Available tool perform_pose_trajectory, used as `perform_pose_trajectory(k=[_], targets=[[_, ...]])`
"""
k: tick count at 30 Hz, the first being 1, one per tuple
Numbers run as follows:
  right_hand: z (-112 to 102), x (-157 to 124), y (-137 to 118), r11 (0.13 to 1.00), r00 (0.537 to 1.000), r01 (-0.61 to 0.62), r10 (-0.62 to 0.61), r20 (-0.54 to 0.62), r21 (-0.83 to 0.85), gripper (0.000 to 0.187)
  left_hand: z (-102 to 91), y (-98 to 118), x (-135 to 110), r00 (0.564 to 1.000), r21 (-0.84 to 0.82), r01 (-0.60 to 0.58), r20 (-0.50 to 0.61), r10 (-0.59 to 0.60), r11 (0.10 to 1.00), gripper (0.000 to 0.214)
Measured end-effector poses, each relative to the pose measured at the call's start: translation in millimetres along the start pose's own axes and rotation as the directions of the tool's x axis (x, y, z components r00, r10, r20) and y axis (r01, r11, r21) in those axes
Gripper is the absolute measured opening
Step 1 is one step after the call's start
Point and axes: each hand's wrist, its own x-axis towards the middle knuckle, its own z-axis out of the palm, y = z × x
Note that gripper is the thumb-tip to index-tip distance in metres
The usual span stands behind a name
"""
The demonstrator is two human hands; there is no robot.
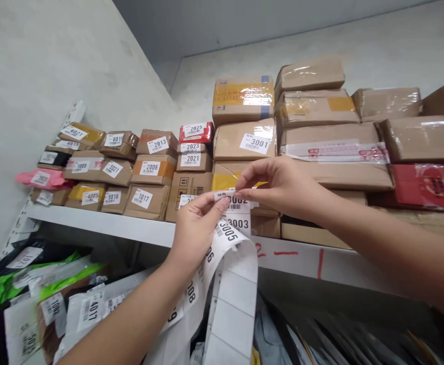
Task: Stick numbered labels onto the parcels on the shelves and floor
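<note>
A long strip of numbered labels hangs from my left hand, whose thumb and finger pinch it near its top end. Printed numbers such as 3003 and 3005 show on it, and its lower part curls over to a blank white back. My right hand pinches the edge of the top label, marked 3002, with thumb and forefinger. Both hands are close together in front of the shelf. Just behind them stands a cardboard box with a label reading 3001.
Stacked parcels with number labels, among them a box marked 1017, line the white shelf on the left. Boxes on the right, such as a red box, show no number labels. Bagged parcels fill the lower level.
</note>
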Motion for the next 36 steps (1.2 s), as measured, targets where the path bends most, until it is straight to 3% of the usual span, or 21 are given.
perform_pose_trajectory(k=[7, 12, 15, 18, 21, 24, 27, 30, 32, 34, 36], targets=[[21.4, 4.4, 9.3, 0.992, 0.993, 0.098, -0.102, -0.062, -0.075, 0.008, -10.2, -6.5, 8.1, 0.998, 0.03, -0.036, -0.053, 0.037, 0.999, 0.025], [32.7, 15.7, 10.3, 0.922, 0.939, 0.288, -0.325, -0.115, -0.26, 0.01, -18.4, -8.8, 19.5, 0.998, 0.003, 0.036, -0.053, -0.036, 0.999, 0.036], [10.9, 52.0, 5.9, 0.89, 0.888, 0.328, -0.405, -0.219, -0.316, 0.01, -20.3, -8.2, 20.9, 0.999, 0.065, 0.043, -0.01, -0.043, 0.997, 0.034], [-34.8, 105.7, 4.6, 0.884, 0.789, 0.275, -0.432, -0.437, -0.378, 0.01, -19.4, -9.2, 13.4, 0.996, 0.197, 0.03, 0.082, -0.047, 0.98, 0.031], [-76.0, 146.9, 10.5, 0.862, 0.814, -0.034, -0.27, -0.515, -0.506, 0.012, -20.4, -11.3, 0.5, 0.989, 0.25, -0.012, 0.144, -0.025, 0.968, 0.034], [-90.6, 159.0, 16.6, 0.792, 0.88, -0.22, -0.09, -0.467, -0.569, 0.018, -29.0, -11.1, -12.9, 0.977, 0.325, -0.062, 0.212, -0.009, 0.944, 0.036], [-84.4, 155.7, 16.7, 0.701, 0.89, -0.267, -0.084, -0.448, -0.661, 0.028, -44.8, -8.9, -23.9, 0.921, 0.396, -0.122, 0.387, -0.045, 0.91, 0.035], [-74.8, 154.9, 14.2, 0.575, 0.858, -0.269, -0.222, -0.463, -0.773, 0.05, -61.6, -6.2, -33.0, 0.843, 0.421, -0.16, 0.528, -0.098, 0.893, 0.032], [-71.0, 156.5, 14.4, 0.516, 0.869, -0.218, -0.284, -0.405, -0.829, 0.048, -70.5, -4.1, -39.9, 0.818, 0.43, -0.149, 0.559, -0.133, 0.89, 0.031], [-67.3, 153.0, 15.3, 0.511, 0.917, -0.162, -0.239, -0.321, -0.844, 0.034, -76.3, -1.4, -49.0, 0.798, 0.451, -0.147, 0.579, -0.164, 0.88, 0.032], [-59.5, 134.8, 12.9, 0.606, 0.936, -0.114, -0.201, -0.29, -0.787, 0.031, -78.6, 1.3, -60.2, 0.776, 0.462, -0.171, 0.608, -0.17, 0.87, 0.033]])
